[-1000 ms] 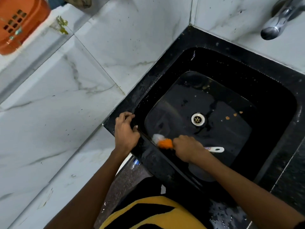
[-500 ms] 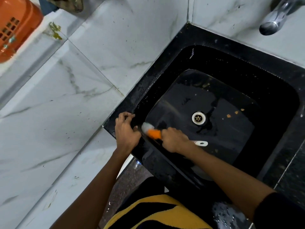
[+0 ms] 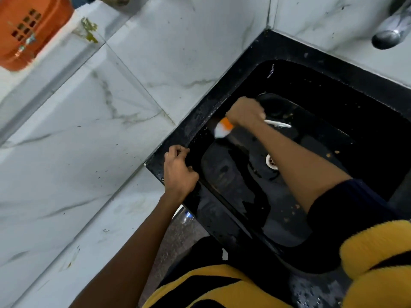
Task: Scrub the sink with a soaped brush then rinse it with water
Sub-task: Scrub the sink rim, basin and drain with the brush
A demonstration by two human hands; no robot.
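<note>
A black sink (image 3: 240, 78) is set into a corner of white marble tiles. My right hand (image 3: 245, 112) grips a brush (image 3: 223, 127) with an orange body, white bristles and a white handle sticking out behind the fist. The bristles press on the sink's left inner wall, near the rim. My left hand (image 3: 178, 172) holds the sink's near-left corner edge, fingers curled over it. The round metal drain (image 3: 270, 161) shows in the wet basin floor, partly hidden by my right forearm. A chrome tap spout (image 3: 389, 34) hangs over the far right.
An orange plastic basket (image 3: 26, 30) sits at the top left on a tiled ledge. Small orange food bits (image 3: 331, 154) lie on the basin floor at right. My yellow and black shirt (image 3: 375, 263) fills the bottom right.
My right hand has carried the brush from the basin's near-left corner along the left wall toward the far side. My left hand stays on the corner edge. The view has shifted.
</note>
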